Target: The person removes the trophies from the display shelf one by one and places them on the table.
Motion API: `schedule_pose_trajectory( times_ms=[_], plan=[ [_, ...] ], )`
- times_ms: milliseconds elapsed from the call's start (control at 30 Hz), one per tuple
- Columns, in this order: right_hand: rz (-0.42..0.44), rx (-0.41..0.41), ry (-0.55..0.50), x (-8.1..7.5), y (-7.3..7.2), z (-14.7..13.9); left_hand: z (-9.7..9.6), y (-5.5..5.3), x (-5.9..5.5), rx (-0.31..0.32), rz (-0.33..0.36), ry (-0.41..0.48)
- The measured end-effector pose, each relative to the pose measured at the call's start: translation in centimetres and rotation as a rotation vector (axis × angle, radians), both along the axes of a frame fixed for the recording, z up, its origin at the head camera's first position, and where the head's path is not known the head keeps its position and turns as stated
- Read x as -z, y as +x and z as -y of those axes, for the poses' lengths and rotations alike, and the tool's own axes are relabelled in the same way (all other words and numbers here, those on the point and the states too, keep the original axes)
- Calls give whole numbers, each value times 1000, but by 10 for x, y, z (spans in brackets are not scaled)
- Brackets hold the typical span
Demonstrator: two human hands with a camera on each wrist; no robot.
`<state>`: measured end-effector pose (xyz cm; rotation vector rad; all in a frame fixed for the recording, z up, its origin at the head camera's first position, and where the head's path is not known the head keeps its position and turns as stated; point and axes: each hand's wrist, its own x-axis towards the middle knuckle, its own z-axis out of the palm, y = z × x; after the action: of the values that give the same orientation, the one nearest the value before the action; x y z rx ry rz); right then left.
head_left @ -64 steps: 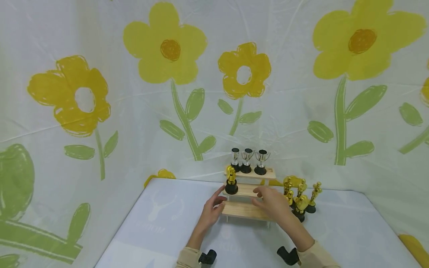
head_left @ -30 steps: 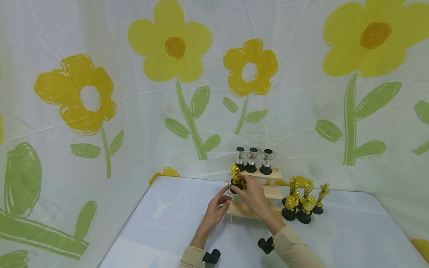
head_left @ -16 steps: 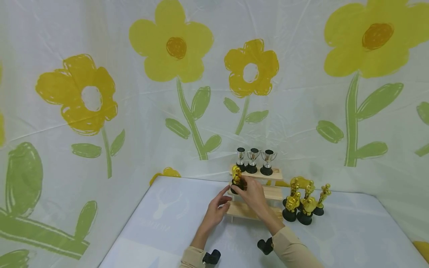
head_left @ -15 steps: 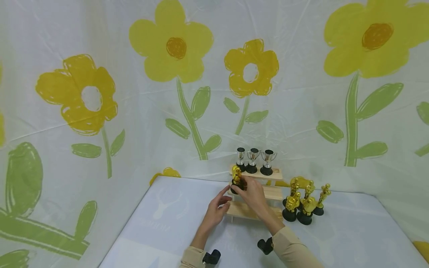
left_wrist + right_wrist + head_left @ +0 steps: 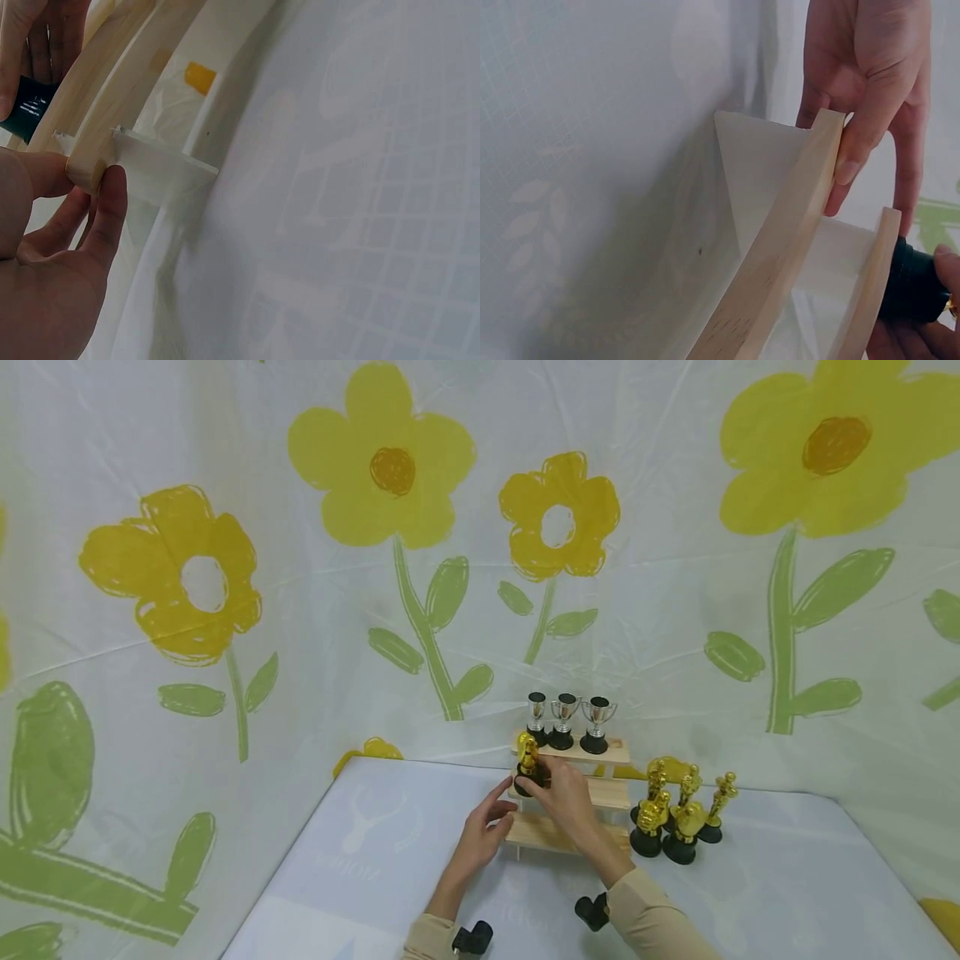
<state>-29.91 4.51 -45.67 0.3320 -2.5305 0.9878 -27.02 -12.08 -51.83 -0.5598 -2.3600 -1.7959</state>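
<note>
A three-tier wooden display stand (image 5: pixel 540 832) stands on the table. At the left end of its middle shelf is a small gold trophy (image 5: pixel 527 750) on a black base. My right hand (image 5: pixel 567 793) grips this trophy by its base (image 5: pixel 911 289), fingers and thumb on either side. The left hand (image 5: pixel 480 837) pinches the left end of the lowest shelf (image 5: pixel 112 112) between thumb and fingers, as the left wrist view shows. Three silver trophy cups (image 5: pixel 564 710) with black bases line the top shelf, beyond both hands.
Several gold trophies (image 5: pixel 684 828) on black bases cluster on the table to the right of the stand. The pale table (image 5: pixel 390 843) extends around it. A white curtain (image 5: pixel 637 635) with printed yellow flowers hangs behind and to the left.
My right hand, earlier hovering over the right part of the shelves, has moved left and taken hold of the trophy's base. Over the last second little has moved. The left hand stays at the stand.
</note>
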Motion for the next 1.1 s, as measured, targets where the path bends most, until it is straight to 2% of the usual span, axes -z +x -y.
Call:
schedule_pose_trajectory(
  times_ms=[133,300,533,767,1000,1100],
  plan=[
    [29,-1,-4,-1,0,0,1,-7,14,-13,-1,-7],
    [41,6,7,-1,3,1,3,-10,21,1,14,3],
    [26,8,1,-3,4,1,3,-11,21,-12,34,-24],
    [-7,4,-3,-1,1,0,4,-13,20,-6,6,-16],
    [28,-2,-28,1,6,-7,3,-11,20,8,-24,-5],
    [29,-13,-42,3,10,-12,3,-11,19,-2,-10,-12]
  ],
)
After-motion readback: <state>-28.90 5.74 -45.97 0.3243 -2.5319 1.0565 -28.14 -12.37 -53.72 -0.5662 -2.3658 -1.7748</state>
